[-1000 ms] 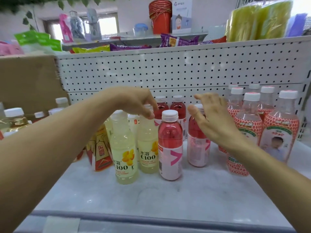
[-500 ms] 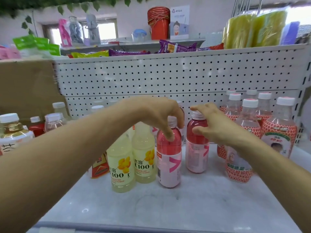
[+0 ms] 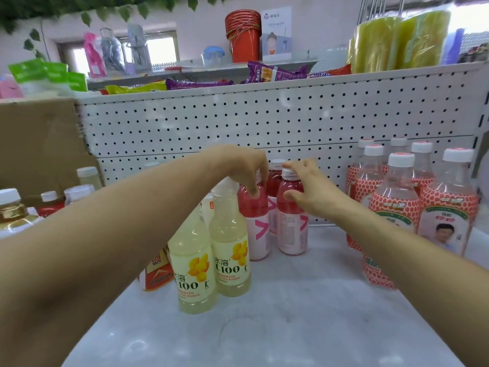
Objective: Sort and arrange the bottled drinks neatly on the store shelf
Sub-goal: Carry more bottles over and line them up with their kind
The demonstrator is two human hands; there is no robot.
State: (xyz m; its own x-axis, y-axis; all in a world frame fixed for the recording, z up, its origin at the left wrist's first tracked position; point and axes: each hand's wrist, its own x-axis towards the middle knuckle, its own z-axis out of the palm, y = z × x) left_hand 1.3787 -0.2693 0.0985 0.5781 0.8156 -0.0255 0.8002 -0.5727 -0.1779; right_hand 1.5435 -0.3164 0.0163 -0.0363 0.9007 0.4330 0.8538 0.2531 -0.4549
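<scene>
On the shelf (image 3: 291,327), the left hand (image 3: 242,170) had its grip closed round a red bottle (image 3: 255,215), the right hand (image 3: 312,192) round the neighbouring red bottle (image 3: 292,229); lining them up evenly looked the next job.

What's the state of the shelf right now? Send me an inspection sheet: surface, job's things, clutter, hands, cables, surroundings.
Surface: pale marbled shelf board, bottles standing on it.
Job's things: two yellow bottles upright at the front, side by side; left pink bottle and right pink bottle upright behind them; third pink bottle further back; strawberry bottles grouped at right.
Clutter: orange carton beside the yellow bottles, partly hidden; mixed bottles at far left.
Hands: left hand grips the top of the left pink bottle; right hand grips the neck of the right pink bottle.
Cables: nothing seen.
Surroundings: pegboard behind; snack packets on the shelf above; cardboard at left.
</scene>
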